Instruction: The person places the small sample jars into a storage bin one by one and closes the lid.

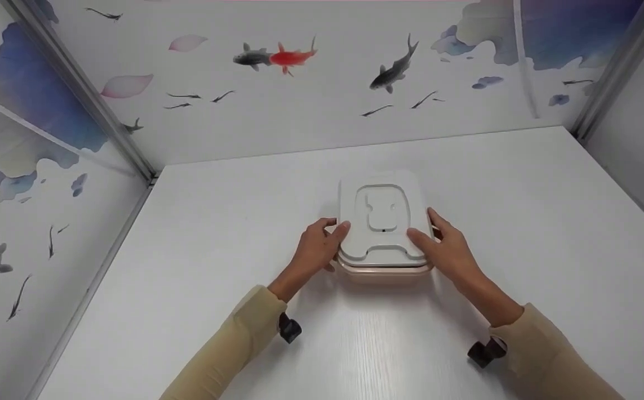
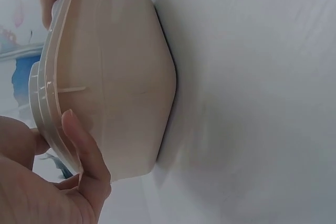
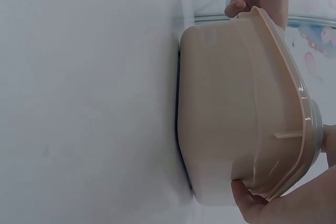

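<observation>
A beige plastic box (image 1: 385, 276) with a white lid (image 1: 382, 208) stands on the table, its lid bearing a raised animal-face outline. At the box's left side, my left hand (image 1: 317, 244) grips the rim, thumb on the lid's edge. My right hand (image 1: 449, 250) holds the opposite side with its thumb on the lid and its fingers along the side. In the left wrist view, a finger of the left hand (image 2: 86, 150) hooks under the rim of the deep box (image 2: 126, 82). From the right wrist, the right hand (image 3: 294, 200) shows curled at the rim's near corner.
The white table (image 1: 233, 222) runs back to a panel (image 1: 310, 122) printed with fish and petals. Similar side panels (image 1: 49, 222) rise at left and right, with metal posts (image 1: 83, 89) at the corners. A black wrist camera (image 1: 290, 328) hangs below the left sleeve.
</observation>
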Action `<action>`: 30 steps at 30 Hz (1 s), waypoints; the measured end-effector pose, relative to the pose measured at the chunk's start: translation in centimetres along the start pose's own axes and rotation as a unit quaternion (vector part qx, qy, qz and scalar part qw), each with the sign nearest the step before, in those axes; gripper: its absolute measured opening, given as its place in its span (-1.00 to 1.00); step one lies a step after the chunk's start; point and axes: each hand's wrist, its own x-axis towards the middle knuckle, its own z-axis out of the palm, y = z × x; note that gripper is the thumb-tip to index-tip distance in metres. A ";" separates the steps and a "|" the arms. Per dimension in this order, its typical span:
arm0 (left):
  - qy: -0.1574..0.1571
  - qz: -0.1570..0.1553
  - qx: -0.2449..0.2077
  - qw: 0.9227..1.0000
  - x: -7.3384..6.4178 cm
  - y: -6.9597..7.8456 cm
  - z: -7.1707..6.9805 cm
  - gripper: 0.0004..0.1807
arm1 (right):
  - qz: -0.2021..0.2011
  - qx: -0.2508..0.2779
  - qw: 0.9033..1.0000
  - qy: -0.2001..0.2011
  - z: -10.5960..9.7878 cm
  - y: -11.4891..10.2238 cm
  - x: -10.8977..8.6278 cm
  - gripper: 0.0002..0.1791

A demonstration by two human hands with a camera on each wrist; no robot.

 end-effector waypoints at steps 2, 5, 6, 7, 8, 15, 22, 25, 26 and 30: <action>-0.016 -0.003 -0.003 1.000 -0.3 0.0 -0.2 -0.32 | 0.003 0.001 1.000 -0.002 0.0 0.0 -0.2 -0.03; -0.037 -0.009 -0.020 0.999 -0.7 0.0 -0.5 -0.30 | 0.001 0.010 1.000 -0.007 0.0 -0.1 -0.6 -0.04; -0.041 -0.012 -0.026 0.999 -0.8 0.1 -0.6 -0.30 | 0.000 0.013 1.000 -0.008 0.0 -0.1 -0.7 -0.05; -0.045 -0.016 -0.032 0.998 -0.9 0.1 -0.6 -0.29 | -0.002 0.015 1.000 -0.008 0.0 -0.1 -0.8 -0.05; -0.046 -0.017 -0.034 0.998 -1.0 0.1 -0.6 -0.29 | -0.004 0.019 1.000 -0.007 0.0 -0.2 -0.9 -0.05; -0.074 0.007 -0.009 0.997 -1.7 -0.2 -0.4 -0.33 | 0.000 0.041 0.999 -0.001 0.4 0.0 -1.0 -0.10; -0.085 0.032 -0.001 0.996 -1.6 -0.6 -0.5 -0.42 | -0.002 0.050 0.999 -0.004 0.3 0.3 -0.7 -0.09; -0.086 0.016 0.003 0.996 -1.4 -0.4 -0.7 -0.47 | -0.002 0.048 0.999 -0.007 0.2 0.3 -0.6 -0.09; -0.088 0.006 0.007 0.996 -1.3 -0.3 -0.7 -0.45 | -0.003 0.048 0.999 -0.009 0.2 0.3 -0.6 -0.10; -0.097 -0.030 0.033 0.994 -1.0 -0.4 -1.2 -0.31 | -0.008 0.029 1.000 -0.008 -0.3 0.1 -0.4 -0.12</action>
